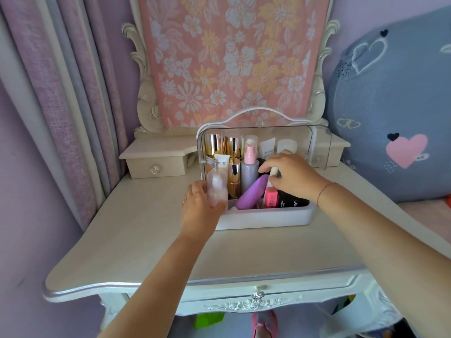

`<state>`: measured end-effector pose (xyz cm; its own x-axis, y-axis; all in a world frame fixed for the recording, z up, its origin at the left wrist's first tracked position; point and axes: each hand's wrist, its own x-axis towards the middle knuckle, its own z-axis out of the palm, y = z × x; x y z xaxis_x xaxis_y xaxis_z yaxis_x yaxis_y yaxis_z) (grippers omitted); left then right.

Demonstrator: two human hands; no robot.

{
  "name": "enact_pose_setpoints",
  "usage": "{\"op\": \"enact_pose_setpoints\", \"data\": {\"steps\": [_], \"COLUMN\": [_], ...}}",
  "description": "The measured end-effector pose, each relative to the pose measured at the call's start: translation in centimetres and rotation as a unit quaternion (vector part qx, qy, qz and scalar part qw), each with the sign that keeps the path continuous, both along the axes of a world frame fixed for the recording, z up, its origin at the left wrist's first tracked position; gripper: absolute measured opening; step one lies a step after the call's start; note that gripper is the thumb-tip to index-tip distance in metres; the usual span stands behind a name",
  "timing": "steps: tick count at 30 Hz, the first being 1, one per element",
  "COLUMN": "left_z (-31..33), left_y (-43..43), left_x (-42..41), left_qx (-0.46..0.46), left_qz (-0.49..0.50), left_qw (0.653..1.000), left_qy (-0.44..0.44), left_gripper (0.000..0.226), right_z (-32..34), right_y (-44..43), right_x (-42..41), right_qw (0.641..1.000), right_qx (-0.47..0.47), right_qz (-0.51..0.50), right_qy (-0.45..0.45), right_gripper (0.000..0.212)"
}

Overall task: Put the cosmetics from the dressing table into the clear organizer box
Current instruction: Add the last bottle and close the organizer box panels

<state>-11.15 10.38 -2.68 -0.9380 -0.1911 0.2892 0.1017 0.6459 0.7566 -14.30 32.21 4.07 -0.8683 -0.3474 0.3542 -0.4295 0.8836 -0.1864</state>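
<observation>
The clear organizer box (pixel 266 217) with a white base stands on the dressing table (pixel 146 245), its lid raised. Inside stand gold-capped bottles (pixel 233 176), a grey spray bottle with a pink pump (pixel 249 169), a purple tube (pixel 251 195), a pink item (pixel 271 196) and a black tube (pixel 294 202). My left hand (pixel 199 206) grips a small clear pump bottle (pixel 217 186) at the box's front left corner. My right hand (pixel 290 174) reaches into the right side of the box, fingers pinched on a small white tube (pixel 273 172).
Small drawers (pixel 156 164) flank the box at the back of the table. A floral pink cloth (pixel 231 59) covers the mirror behind. Curtains hang at the left; a grey heart-patterned cushion (pixel 395 113) lies at the right. A drawer knob (pixel 258 294) sits at the table front.
</observation>
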Motion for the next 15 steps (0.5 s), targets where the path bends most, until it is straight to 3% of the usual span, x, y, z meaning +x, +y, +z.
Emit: {"op": "enact_pose_setpoints", "data": {"steps": [2,4,7,10,15], "left_z": [-0.4,-0.6,-0.2,0.7,1.3], "left_y": [0.3,0.8,2.6,4.7,7.4], "left_x": [0.8,2.0,3.3,2.6,-0.4], "left_qx": [0.015,-0.006,-0.073,-0.119,-0.104], "left_qz": [0.041,0.061,-0.001,-0.090,-0.090], "left_qw": [0.998,0.985,0.950,0.949,0.982], "left_qy": [0.052,0.164,0.302,0.278,0.126], "left_gripper": [0.061,0.050,0.027,0.012,0.025], "right_z": [-0.4,-0.8,-1.1,-1.3,-1.9], "right_y": [0.1,0.3,0.3,0.5,0.8], "right_x": [0.1,0.1,-0.1,-0.2,0.2], "right_qw": [0.994,0.982,0.969,0.964,0.953], "right_qx": [-0.100,-0.182,-0.244,-0.261,-0.295], "right_qz": [0.002,-0.005,-0.022,-0.024,-0.038], "right_qy": [-0.044,-0.054,-0.047,-0.050,-0.052], "right_gripper": [0.034,0.030,0.025,0.023,0.024]}}
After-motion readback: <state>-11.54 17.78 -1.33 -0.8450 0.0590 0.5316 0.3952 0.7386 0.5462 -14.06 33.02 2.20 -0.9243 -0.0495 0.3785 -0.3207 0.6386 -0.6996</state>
